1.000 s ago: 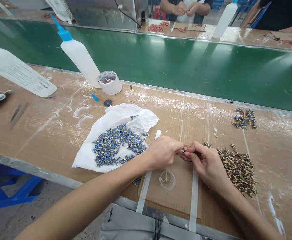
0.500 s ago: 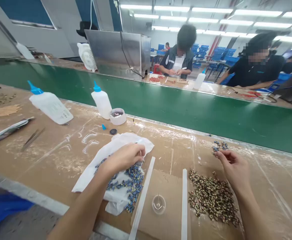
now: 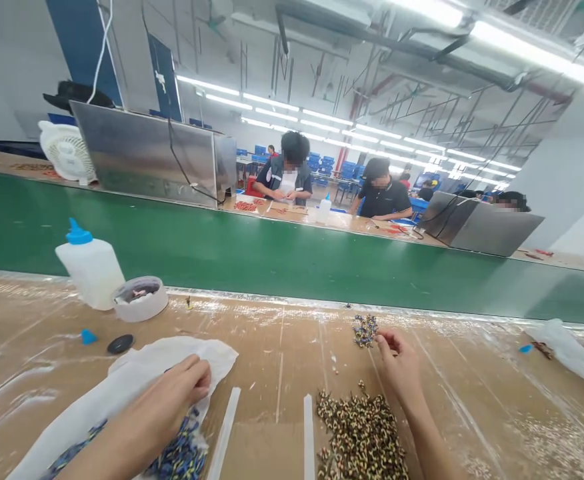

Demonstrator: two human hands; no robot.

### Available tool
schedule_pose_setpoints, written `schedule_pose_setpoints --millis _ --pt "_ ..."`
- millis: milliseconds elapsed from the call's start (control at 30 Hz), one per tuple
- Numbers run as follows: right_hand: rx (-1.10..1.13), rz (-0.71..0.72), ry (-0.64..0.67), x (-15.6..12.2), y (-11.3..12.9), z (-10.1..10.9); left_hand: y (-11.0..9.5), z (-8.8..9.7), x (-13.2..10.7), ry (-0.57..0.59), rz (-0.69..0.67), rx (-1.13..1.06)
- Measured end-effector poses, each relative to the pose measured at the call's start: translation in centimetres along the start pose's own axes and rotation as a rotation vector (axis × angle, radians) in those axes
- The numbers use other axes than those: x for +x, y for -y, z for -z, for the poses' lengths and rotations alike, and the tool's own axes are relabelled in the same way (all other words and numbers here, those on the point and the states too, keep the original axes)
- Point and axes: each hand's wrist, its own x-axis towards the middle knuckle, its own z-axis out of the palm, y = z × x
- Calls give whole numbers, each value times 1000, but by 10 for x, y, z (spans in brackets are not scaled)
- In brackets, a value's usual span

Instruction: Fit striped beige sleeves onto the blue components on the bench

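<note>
The left hand curls over a white sheet bearing blue pieces; the right hand, thumb and forefinger close together, adjoins a small blue-and-yellow cluster near the counter's far edge. Whether either grip holds anything, I cannot tell.

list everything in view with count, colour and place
Brown table: one, foreground
White bottles: two, blue tops, near left and across the belt
Tape roll: one, whitish, beside nearer bottle
Blue cap: one, left of black disc
Black disc: one, near left
White sheet: one, lower left
Blue-yellow pieces: many, on sheet
Small cluster: one, blue-yellow, beyond brown pile
Brown pile: one, brown-cream, lower right of centre
White strips: two, bottom centre
Crumpled plastic: whitish, far right
Green belt: one, mid-picture
Metal boxes: two, grey, beyond belt
Fan: one, white, far left
Co-workers: several, background
Left hand: one, over sheet
Right hand: one, at small cluster
</note>
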Motion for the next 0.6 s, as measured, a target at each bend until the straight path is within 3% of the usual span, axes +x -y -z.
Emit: schedule_pose_setpoints --millis 67,133,300,467,600 --pt "32 26 40 -5 11 -4 -4 2 5 -73 18 -46" --pt "72 46 90 -13 21 -11 -18 1 7 -66 38 -138" --pt "227 64 356 -51 54 -30 -58 -13 3 210 -9 -513" --pt "233 135 660 -88 85 -40 -65 -24 2 195 -55 -495" --pt "207 155 722 -99 86 -43 -66 -30 0 105 -100 -388"
